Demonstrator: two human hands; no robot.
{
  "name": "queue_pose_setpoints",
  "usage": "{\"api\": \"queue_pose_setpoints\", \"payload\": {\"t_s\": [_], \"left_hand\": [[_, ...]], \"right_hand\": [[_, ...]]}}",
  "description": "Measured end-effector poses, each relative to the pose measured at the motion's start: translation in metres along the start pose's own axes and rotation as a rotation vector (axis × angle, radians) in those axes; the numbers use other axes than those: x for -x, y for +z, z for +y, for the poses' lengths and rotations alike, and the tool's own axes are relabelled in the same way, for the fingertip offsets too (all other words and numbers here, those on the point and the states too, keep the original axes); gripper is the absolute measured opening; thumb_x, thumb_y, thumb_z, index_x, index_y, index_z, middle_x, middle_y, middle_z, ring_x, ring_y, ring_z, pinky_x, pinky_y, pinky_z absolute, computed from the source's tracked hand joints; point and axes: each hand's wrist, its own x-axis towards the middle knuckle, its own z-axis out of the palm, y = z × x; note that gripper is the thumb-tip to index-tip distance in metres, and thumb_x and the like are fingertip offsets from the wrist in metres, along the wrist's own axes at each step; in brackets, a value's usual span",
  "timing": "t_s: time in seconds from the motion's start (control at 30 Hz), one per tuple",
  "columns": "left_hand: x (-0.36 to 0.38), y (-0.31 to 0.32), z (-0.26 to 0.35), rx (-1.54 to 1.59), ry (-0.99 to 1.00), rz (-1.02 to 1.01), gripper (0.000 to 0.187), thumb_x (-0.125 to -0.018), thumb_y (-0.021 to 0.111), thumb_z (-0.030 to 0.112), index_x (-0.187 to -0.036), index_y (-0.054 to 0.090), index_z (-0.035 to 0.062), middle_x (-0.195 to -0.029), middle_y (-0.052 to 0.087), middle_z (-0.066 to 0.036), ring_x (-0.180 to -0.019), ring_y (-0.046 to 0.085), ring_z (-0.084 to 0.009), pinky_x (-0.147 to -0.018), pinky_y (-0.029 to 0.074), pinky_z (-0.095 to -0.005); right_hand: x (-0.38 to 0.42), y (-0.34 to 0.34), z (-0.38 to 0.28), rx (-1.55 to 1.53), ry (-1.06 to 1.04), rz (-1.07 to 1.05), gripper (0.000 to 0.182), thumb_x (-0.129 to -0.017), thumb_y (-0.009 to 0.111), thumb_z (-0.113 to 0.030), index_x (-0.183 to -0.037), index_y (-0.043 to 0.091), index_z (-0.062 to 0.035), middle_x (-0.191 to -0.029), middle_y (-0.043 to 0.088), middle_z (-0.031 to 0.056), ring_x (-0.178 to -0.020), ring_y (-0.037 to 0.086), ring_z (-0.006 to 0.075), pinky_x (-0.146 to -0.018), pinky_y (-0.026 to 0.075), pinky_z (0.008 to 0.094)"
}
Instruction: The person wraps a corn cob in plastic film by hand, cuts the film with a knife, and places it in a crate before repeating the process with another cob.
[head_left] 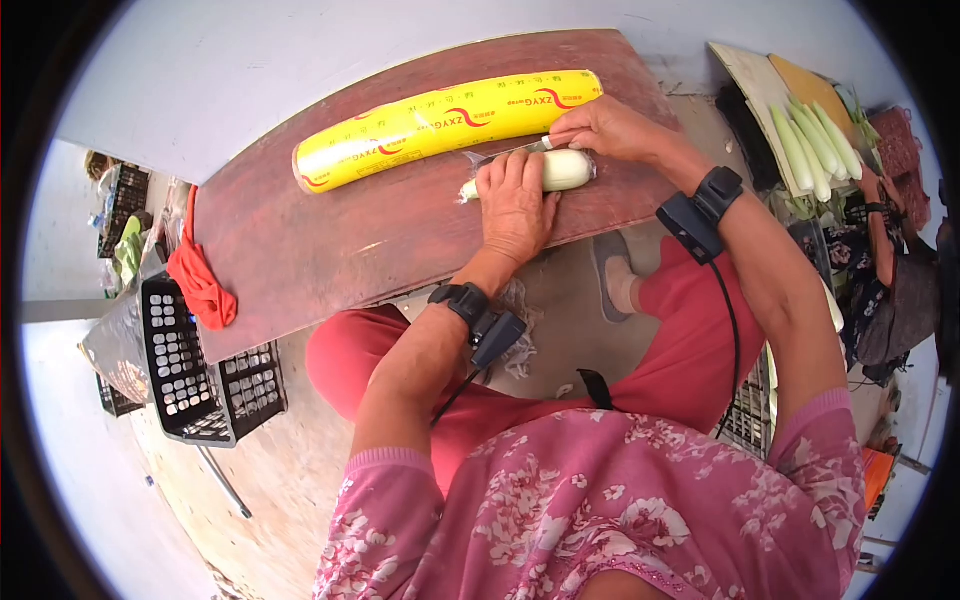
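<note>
A pale green, stem-like vegetable (567, 171) wrapped in clear film lies across the red-brown table (330, 240), near its front edge. My left hand (513, 207) rests over it from above, fingers curled onto its middle. Just behind it, my right hand (606, 130) grips what looks like a small knife (541, 145), its thin blade pointing left along the vegetable's far side. Film sticks out at the vegetable's left end. Farther back lies a large yellow roll of cling wrap (430, 125), close to my right fingers.
A red cloth (203, 277) hangs off the table's left end, above black crates (180, 350). On the right, several pale long vegetables (815, 145) lie on a board (765, 115), where another person's hand (880, 190) reaches in.
</note>
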Motion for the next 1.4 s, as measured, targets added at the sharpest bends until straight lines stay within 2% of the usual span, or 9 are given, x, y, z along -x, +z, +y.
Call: {"api": "queue_pose_setpoints", "payload": {"t_s": [0.3, 0.6, 0.7, 0.8, 0.9, 1.0, 1.1, 1.2, 1.4], "left_hand": [[-0.008, -0.001, 0.002, -0.068, -0.090, -0.085, 0.067, -0.066, 0.083, 0.034, -0.121, 0.054, 0.0085, -0.119, 0.054, -0.011, -0.112, 0.047, -0.0307, -0.099, 0.032, -0.0450], [-0.010, -0.004, -0.002, -0.083, -0.019, -0.060, 0.060, -0.062, 0.083, 0.030, -0.112, 0.056, 0.0091, -0.109, 0.057, -0.007, -0.106, 0.049, -0.0286, -0.094, 0.034, -0.0431], [-0.010, -0.008, -0.004, -0.080, 0.014, -0.088, 0.059, -0.062, 0.083, 0.031, -0.111, 0.057, 0.0091, -0.109, 0.057, -0.007, -0.105, 0.049, -0.0285, -0.092, 0.034, -0.0431], [-0.006, -0.014, -0.006, -0.063, 0.063, -0.127, 0.058, -0.064, 0.082, 0.032, -0.111, 0.057, 0.0090, -0.108, 0.057, -0.007, -0.105, 0.049, -0.0288, -0.092, 0.034, -0.0432], [-0.001, -0.021, -0.008, -0.036, 0.083, -0.168, 0.058, -0.066, 0.080, 0.032, -0.114, 0.057, 0.0088, -0.108, 0.057, -0.007, -0.105, 0.049, -0.0291, -0.092, 0.034, -0.0433], [0.006, -0.033, -0.004, -0.070, 0.052, -0.296, 0.062, -0.069, 0.079, 0.035, -0.120, 0.056, 0.0082, -0.115, 0.056, -0.011, -0.110, 0.049, -0.0318, -0.095, 0.035, -0.0449], [0.013, -0.040, -0.002, -0.117, 0.081, -0.310, 0.065, -0.069, 0.080, 0.036, -0.122, 0.054, 0.0074, -0.117, 0.055, -0.012, -0.112, 0.048, -0.0331, -0.096, 0.035, -0.0448], [0.014, -0.051, 0.003, -0.117, 0.067, -0.404, 0.069, -0.068, 0.080, 0.035, -0.124, 0.052, 0.0063, -0.119, 0.054, -0.013, -0.113, 0.047, -0.0337, -0.096, 0.035, -0.0443], [0.005, -0.053, 0.003, -0.149, 0.076, -0.464, 0.076, -0.063, 0.083, 0.040, -0.123, 0.051, 0.0060, -0.117, 0.053, -0.013, -0.113, 0.047, -0.0325, -0.096, 0.036, -0.0436]], "right_hand": [[0.019, -0.009, 0.013, 0.178, -0.053, 0.027, 0.021, -0.085, 0.061, -0.003, -0.105, 0.065, 0.0018, -0.099, 0.069, 0.0162, -0.092, 0.065, 0.0343, -0.081, 0.052, 0.0378], [0.088, -0.051, 0.030, 0.403, -0.059, 0.046, 0.020, -0.087, 0.058, -0.005, -0.105, 0.064, -0.0017, -0.090, 0.067, 0.0169, -0.083, 0.060, 0.0400, -0.074, 0.048, 0.0415], [0.118, -0.071, 0.024, 0.365, 0.088, 0.024, 0.010, -0.078, 0.054, 0.003, -0.086, 0.059, 0.0005, -0.080, 0.061, 0.0210, -0.079, 0.054, 0.0413, -0.070, 0.046, 0.0430], [0.148, -0.085, 0.030, 0.503, 0.110, 0.043, 0.018, -0.079, 0.055, 0.003, -0.095, 0.062, -0.0010, -0.081, 0.062, 0.0204, -0.078, 0.055, 0.0403, -0.070, 0.047, 0.0412], [0.166, -0.080, 0.061, 0.332, 0.019, 0.164, 0.021, -0.083, 0.056, 0.001, -0.103, 0.063, -0.0009, -0.081, 0.064, 0.0149, -0.073, 0.059, 0.0333, -0.070, 0.048, 0.0393], [0.172, -0.054, 0.090, 0.059, 0.077, 0.310, 0.023, -0.089, 0.057, -0.004, -0.111, 0.062, -0.0017, -0.078, 0.062, 0.0059, -0.067, 0.058, 0.0188, -0.062, 0.048, 0.0334], [0.165, -0.034, 0.081, -0.419, 0.615, 0.332, 0.023, -0.094, 0.055, -0.008, -0.116, 0.060, -0.0039, -0.090, 0.063, 0.0011, -0.071, 0.056, 0.0073, -0.057, 0.045, 0.0245], [0.155, -0.020, 0.072, -0.447, 0.673, 0.449, 0.025, -0.095, 0.057, -0.013, -0.118, 0.058, -0.0058, -0.086, 0.059, 0.0009, -0.066, 0.053, 0.0042, -0.052, 0.041, 0.0202], [0.132, 0.004, 0.080, -0.338, 0.651, 0.328, 0.025, -0.092, 0.062, -0.017, -0.112, 0.059, -0.0030, -0.083, 0.056, 0.0025, -0.063, 0.054, 0.0080, -0.052, 0.043, 0.0231]]}}
